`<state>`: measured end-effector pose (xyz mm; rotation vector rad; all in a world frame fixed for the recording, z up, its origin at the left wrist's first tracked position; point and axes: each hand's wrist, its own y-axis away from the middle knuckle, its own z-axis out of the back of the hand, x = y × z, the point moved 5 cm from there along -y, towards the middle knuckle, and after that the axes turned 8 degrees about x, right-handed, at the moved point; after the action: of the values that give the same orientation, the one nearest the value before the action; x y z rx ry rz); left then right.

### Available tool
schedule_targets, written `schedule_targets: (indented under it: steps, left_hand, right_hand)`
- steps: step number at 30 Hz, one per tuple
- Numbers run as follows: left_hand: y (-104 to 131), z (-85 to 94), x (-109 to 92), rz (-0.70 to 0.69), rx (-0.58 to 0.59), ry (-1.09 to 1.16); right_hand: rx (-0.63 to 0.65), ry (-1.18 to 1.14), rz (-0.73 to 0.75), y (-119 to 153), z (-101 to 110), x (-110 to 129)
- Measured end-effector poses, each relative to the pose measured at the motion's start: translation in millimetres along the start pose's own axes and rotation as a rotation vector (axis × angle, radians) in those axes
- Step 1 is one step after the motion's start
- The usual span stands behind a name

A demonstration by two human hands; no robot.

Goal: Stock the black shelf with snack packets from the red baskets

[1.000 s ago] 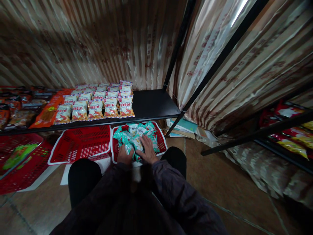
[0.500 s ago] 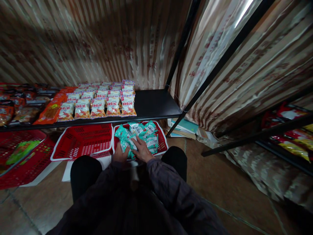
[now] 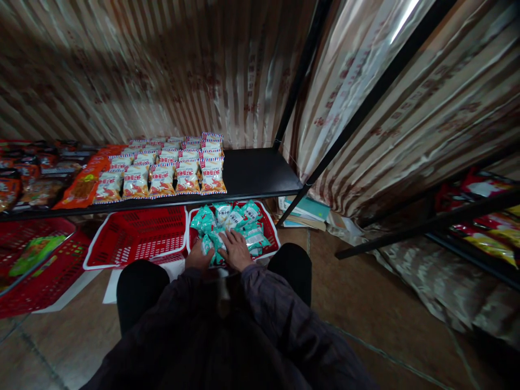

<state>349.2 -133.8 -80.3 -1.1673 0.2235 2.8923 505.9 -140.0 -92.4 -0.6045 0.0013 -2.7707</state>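
A red plastic basket with a white rim [image 3: 277, 238] stands between my knees, filled with small teal-and-white snack bags [image 3: 254, 236]. Both of my hands are inside its near edge. My left hand [image 3: 197, 257] is closed around the side of a teal snack bag [image 3: 206, 244] at the basket's near left; part of its fingers is hidden. To its right, my right hand [image 3: 237, 251] lies over the bags with its fingers stretched out and apart, touching the ones beneath. Several more bags lie loosely beyond my fingertips.
Above the baskets runs a black shelf [image 3: 260, 172] with rows of white-and-orange snack bags [image 3: 162, 181] and orange packs [image 3: 79, 189]. A red basket [image 3: 142, 230] and another with green packs [image 3: 36, 254] stand left. Books [image 3: 311, 208] lie by the shelf's leg.
The teal bags have shifted in the basket, with some now lying farther back and to the right. My right hand has spread its fingers and moved slightly.
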Motion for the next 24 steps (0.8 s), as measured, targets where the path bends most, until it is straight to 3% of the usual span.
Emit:
schedule_targets:
  steps: [4,7,9,13,17,20,24]
  left_hand:
    - [4.5,2.0,6.6,0.026,-0.056,-0.016]
    - [2.5,8.8,2.8,-0.04,-0.139,-0.054]
    - [-0.7,12.3,-4.0,-0.135,-0.205,-0.094]
    - [-8.9,7.2,-8.6,-0.184,-0.242,-0.135]
    - [-10.1,-3.7,0.7,-0.16,-0.238,-0.074]
    - [-6.4,-5.8,8.1,-0.165,-0.242,-0.066]
    - [-0.9,1.7,7.9,-0.189,-0.253,-0.092]
  right_hand:
    - [-0.099,0.0,0.026,6.7,17.2,-8.5]
    - [-0.229,0.027,-0.103,6.0,36.7,-27.7]
    - [-0.216,0.029,-0.172,2.0,41.1,-40.0]
    - [-0.074,-0.044,-0.156,-7.0,28.5,-42.1]
    - [-0.034,-0.08,0.014,-7.5,8.2,-9.3]
    - [-0.041,-0.098,-0.047,-3.4,-4.3,4.5]
    - [-0.037,-0.129,-0.131,2.4,-5.0,3.1]
